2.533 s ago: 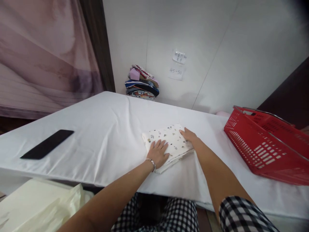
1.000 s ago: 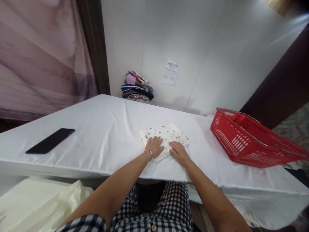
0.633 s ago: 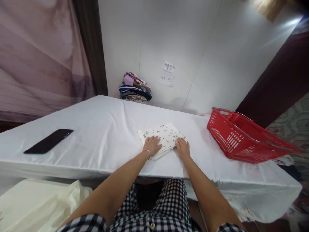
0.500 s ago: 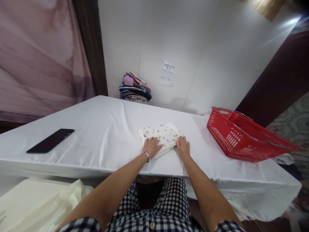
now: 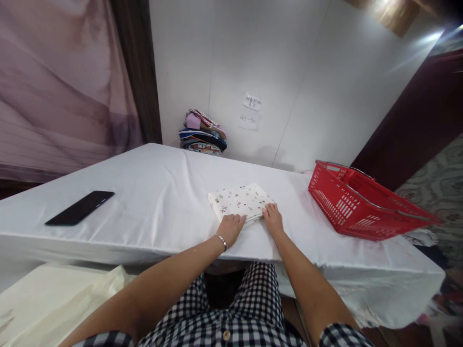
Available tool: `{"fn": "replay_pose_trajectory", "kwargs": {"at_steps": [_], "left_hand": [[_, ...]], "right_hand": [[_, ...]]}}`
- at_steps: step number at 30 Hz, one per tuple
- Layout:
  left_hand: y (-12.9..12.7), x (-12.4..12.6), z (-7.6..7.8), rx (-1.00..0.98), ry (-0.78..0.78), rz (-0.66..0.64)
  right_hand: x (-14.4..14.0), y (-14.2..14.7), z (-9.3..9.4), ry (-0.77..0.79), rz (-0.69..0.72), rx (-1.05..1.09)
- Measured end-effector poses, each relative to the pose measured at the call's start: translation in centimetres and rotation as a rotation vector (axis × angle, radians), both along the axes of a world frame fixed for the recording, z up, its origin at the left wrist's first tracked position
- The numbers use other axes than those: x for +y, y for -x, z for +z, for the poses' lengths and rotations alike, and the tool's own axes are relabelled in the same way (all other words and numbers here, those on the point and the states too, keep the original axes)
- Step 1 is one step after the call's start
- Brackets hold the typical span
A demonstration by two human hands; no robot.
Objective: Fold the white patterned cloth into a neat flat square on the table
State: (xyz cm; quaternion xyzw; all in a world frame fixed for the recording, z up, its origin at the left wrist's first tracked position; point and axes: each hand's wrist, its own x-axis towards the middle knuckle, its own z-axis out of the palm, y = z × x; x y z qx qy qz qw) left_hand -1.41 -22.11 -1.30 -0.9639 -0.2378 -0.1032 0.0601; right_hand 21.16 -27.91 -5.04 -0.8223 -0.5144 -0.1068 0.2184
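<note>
Curtain (image 5: 54,82) in a dusky pink fills the far left, and below it a black phone (image 5: 80,214) lies flat on the white table (image 5: 152,193), well apart from the hands. Against the back wall sits a stack of folded clothes (image 5: 202,132), with two paper notes (image 5: 250,112) stuck to the wall just right of it. Near the table's front edge lies the folded patterned cloth (image 5: 239,200), white with small printed shapes. The left hand (image 5: 231,228) rests at the cloth's near-left corner, fingers (image 5: 239,220) curled loosely with their tips touching that edge; whether they pinch the fabric cannot be told. The right hand (image 5: 273,220) lies flat and open at the near-right corner, fingertips (image 5: 268,208) just on the cloth's edge, so the cloth stretches away beyond both sets of fingers. Farther right stands a red basket (image 5: 347,207), apart from the cloth.
</note>
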Motion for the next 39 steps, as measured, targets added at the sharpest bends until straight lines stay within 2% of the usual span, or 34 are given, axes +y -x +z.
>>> {"fn": "replay_pose_trajectory", "kwargs": {"at_steps": [5,10,12,15,17,21,26,30,34,39], "left_hand": [[-1.7,-0.9,0.3,0.046,0.004,0.096],[-2.2,-0.7,0.6,0.041,0.014,0.086],[-2.1,-0.2,1.1,0.059,0.038,0.074],[-1.9,0.9,2.4,0.118,0.090,0.102],[-1.9,1.5,3.4,0.139,0.125,0.127],[-1.8,2.0,4.9,0.165,0.168,0.131],[-1.6,2.7,5.8,0.156,0.193,0.120],[-1.1,3.3,6.5,0.169,0.224,0.124],[-0.3,2.3,5.9,0.108,0.198,0.110],[0.3,0.3,3.0,-0.081,0.092,0.087]], "right_hand": [[0.1,-0.3,-0.3,-0.087,0.060,-0.023],[-0.3,0.3,-0.1,-0.106,0.044,-0.008],[-0.7,0.8,0.1,-0.107,0.129,-0.050],[-1.2,1.4,0.4,-0.061,0.362,-0.142],[-1.3,1.7,0.5,-0.028,0.422,-0.162],[-0.9,2.3,0.7,-0.004,0.367,-0.163],[0.3,3.3,1.0,-0.007,0.293,-0.245],[1.1,3.4,1.2,-0.014,0.278,-0.224],[1.3,3.0,1.8,-0.056,0.287,-0.162],[1.4,3.3,3.5,-0.078,0.327,-0.157]]}}
